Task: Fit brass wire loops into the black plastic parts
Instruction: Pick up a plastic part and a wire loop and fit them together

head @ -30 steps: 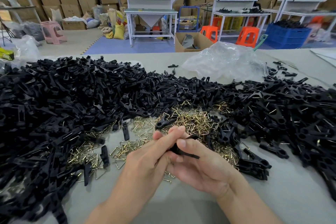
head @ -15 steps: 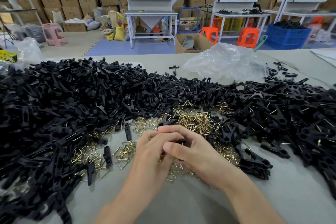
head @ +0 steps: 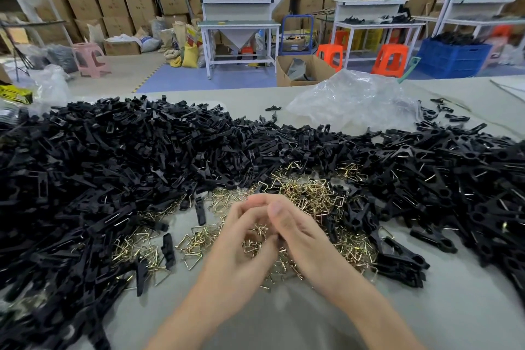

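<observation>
My two hands meet at the middle of the table, just above the heap of brass wire loops (head: 309, 193). My left hand (head: 238, 247) has its fingers curled, and their tips touch those of my right hand (head: 304, 239). Both hands are blurred. A dark sliver of a black plastic part (head: 280, 237) shows between them, under my right hand's curled fingers. The rest of it is hidden. Whether my left fingers pinch anything I cannot make out. Black plastic parts (head: 99, 179) lie heaped to the left, behind and to the right (head: 454, 185).
A crumpled clear plastic bag (head: 355, 99) lies at the back right of the grey table (head: 284, 321). Several assembled black parts with loops (head: 397, 261) lie just right of my hands. Single black parts (head: 168, 250) lie among loops on the left. Workbenches, stools and cartons stand beyond.
Both hands moved forward and down from near me onto the brass loop heap. The black part, plainly visible a second ago, is now almost hidden between them.
</observation>
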Available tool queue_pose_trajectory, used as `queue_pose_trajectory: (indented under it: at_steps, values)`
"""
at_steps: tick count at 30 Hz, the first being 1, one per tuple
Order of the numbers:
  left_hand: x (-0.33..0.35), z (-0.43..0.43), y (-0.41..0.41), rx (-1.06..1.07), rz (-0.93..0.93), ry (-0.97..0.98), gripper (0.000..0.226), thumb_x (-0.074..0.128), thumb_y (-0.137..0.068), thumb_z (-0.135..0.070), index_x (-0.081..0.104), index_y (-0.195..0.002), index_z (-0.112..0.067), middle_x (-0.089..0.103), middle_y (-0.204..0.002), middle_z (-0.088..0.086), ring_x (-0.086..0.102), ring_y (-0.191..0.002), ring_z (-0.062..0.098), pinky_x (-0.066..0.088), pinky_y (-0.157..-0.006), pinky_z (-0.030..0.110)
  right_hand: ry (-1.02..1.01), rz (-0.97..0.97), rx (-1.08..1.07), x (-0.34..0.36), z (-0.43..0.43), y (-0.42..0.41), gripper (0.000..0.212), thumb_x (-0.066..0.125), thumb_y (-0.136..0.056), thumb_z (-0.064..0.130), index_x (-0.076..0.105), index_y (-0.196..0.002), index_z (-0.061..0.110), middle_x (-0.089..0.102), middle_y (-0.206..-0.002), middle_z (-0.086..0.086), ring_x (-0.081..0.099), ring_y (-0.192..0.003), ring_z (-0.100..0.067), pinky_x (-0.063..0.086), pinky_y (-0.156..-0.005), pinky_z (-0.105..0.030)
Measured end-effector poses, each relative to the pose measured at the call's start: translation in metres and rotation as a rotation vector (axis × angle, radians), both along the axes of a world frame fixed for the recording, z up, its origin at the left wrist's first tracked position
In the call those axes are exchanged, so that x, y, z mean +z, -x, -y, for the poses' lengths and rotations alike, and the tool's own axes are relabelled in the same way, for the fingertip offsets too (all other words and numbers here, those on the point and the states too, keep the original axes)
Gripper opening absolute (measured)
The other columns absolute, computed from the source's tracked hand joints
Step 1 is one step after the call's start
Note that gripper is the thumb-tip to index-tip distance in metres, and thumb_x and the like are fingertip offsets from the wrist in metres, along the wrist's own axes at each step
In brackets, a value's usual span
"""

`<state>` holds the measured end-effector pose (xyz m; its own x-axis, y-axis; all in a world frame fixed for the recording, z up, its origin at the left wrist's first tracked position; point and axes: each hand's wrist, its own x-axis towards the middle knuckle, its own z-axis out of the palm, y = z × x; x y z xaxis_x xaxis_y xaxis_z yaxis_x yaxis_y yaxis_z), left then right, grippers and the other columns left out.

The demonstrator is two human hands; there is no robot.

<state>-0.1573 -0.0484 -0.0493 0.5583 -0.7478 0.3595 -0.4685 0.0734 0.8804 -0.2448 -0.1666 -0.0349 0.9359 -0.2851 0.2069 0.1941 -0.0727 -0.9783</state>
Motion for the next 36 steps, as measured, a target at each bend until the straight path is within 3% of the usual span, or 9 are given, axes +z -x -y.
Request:
queue_pose_trajectory:
  at_steps: [4,7,10,14,17,19,22,30,36]
  values:
    - [0.002,-0.003,-0.007,-0.225,-0.456,0.033,0.046,0.066,-0.083,-0.051,0.069,-0.118,-0.022,0.068,-0.109,0.016,0.067,-0.093,0.025,0.052,-0.086,0.04,-0.118,-0.023,0.036,-0.004,0.002,-0.001,0.051,0.043,-0.095,0.061,0.064,-0.13,0.031,0.07,-0.092,0.014,0.049,-0.077,-0.014,0.049,-0.073,-0.024]
    - [-0.002,-0.002,-0.007,-0.24,-0.498,0.013,0.051,0.075,-0.074,-0.066,0.068,-0.11,-0.031,0.072,-0.092,-0.001,0.067,-0.081,0.014,0.053,-0.075,0.027,-0.161,-0.063,0.083,-0.008,-0.004,-0.003,0.054,0.047,-0.092,0.072,0.061,-0.133,0.04,0.063,-0.121,-0.014,0.047,-0.09,-0.024,0.047,-0.076,-0.03]
    - [-0.004,-0.003,-0.01,-0.234,-0.548,0.027,0.047,0.078,-0.076,-0.056,0.067,-0.107,-0.022,0.072,-0.09,-0.002,0.068,-0.076,0.016,0.055,-0.073,0.028,-0.174,-0.091,0.113,-0.009,-0.006,-0.003,0.061,0.047,-0.088,0.078,0.057,-0.138,0.044,0.066,-0.126,0.002,0.046,-0.087,-0.022,0.045,-0.077,-0.029]
    - [-0.004,-0.003,-0.012,-0.223,-0.601,0.03,0.032,0.077,-0.075,-0.042,0.067,-0.096,-0.019,0.069,-0.084,0.0,0.065,-0.07,0.019,0.054,-0.07,0.027,-0.282,-0.093,0.148,-0.011,-0.005,-0.004,0.067,0.055,-0.082,0.081,0.06,-0.136,0.042,0.057,-0.135,-0.02,0.051,-0.088,-0.017,0.044,-0.084,-0.029]
    - [-0.006,-0.003,-0.01,-0.139,-0.442,-0.076,0.043,0.074,-0.074,-0.048,0.057,-0.102,-0.021,0.063,-0.079,0.003,0.066,-0.07,0.018,0.054,-0.068,0.026,-0.231,-0.165,0.134,-0.008,-0.008,-0.002,0.071,0.045,-0.079,0.088,0.059,-0.135,0.046,0.063,-0.132,-0.007,0.063,-0.106,-0.025,0.046,-0.093,-0.038]
    - [-0.006,-0.003,-0.008,-0.118,-0.379,-0.08,0.04,0.068,-0.077,-0.051,0.055,-0.111,-0.033,0.067,-0.086,0.002,0.068,-0.073,0.015,0.054,-0.067,0.024,-0.112,-0.17,0.088,-0.008,-0.011,-0.001,0.058,0.041,-0.088,0.08,0.063,-0.13,0.045,0.069,-0.116,0.011,0.065,-0.103,-0.012,0.049,-0.09,-0.034]
    - [-0.003,0.0,-0.005,-0.137,-0.602,0.044,0.05,0.069,-0.075,-0.042,0.057,-0.123,-0.035,0.066,-0.09,0.008,0.063,-0.073,0.021,0.052,-0.065,0.032,-0.079,-0.14,0.041,-0.004,-0.016,-0.001,0.049,0.039,-0.096,0.062,0.07,-0.121,0.034,0.066,-0.092,0.021,0.058,-0.075,0.006,0.045,-0.068,-0.012]
    - [0.0,-0.005,-0.012,-0.301,-0.932,0.129,0.046,0.077,-0.069,-0.037,0.075,-0.108,-0.015,0.06,-0.07,0.01,0.058,-0.058,0.018,0.051,-0.056,0.03,-0.357,-0.054,0.189,-0.009,-0.011,-0.007,0.029,0.056,-0.097,0.033,0.074,-0.117,0.022,0.038,-0.082,-0.014,0.043,-0.062,-0.008,0.043,-0.062,-0.021]
    - [-0.002,-0.01,-0.012,-0.421,-0.88,0.033,0.066,0.082,-0.07,-0.062,0.07,-0.118,-0.02,0.061,-0.122,0.017,0.054,-0.062,0.008,0.052,-0.068,0.027,-0.338,-0.163,0.241,-0.011,-0.013,-0.007,0.037,0.067,-0.093,0.047,0.072,-0.122,0.025,0.043,-0.078,-0.006,0.044,-0.068,-0.006,0.044,-0.07,-0.022]
